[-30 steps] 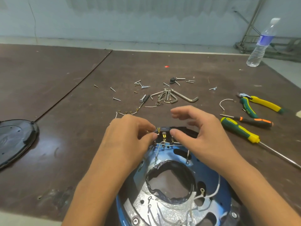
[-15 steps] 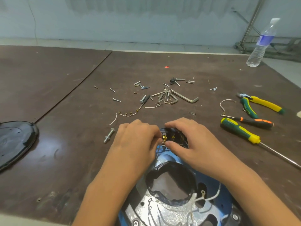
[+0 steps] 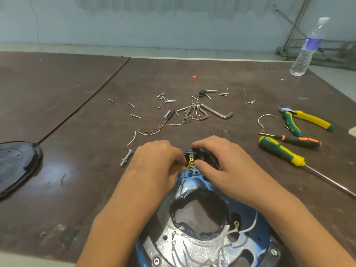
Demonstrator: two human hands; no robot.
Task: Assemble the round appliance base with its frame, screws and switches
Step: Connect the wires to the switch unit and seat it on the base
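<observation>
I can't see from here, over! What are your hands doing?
Left hand pinches brass connector. Right hand grips switch block on blue base. Nothing in the way.

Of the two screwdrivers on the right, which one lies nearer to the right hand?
The green-and-yellow screwdriver; the slimmer black-and-orange screwdriver lies beyond it, farther from the right hand.

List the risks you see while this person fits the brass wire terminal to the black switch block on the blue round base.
Bent connector: the left hand pinches the thin brass terminal at the switch block, which the right hand grips; a crooked push may bend it.
Snagged wiring: loose white wires lie across the blue base beside the right forearm.
Stray part: the bolt by the left hand could be knocked away.
</observation>
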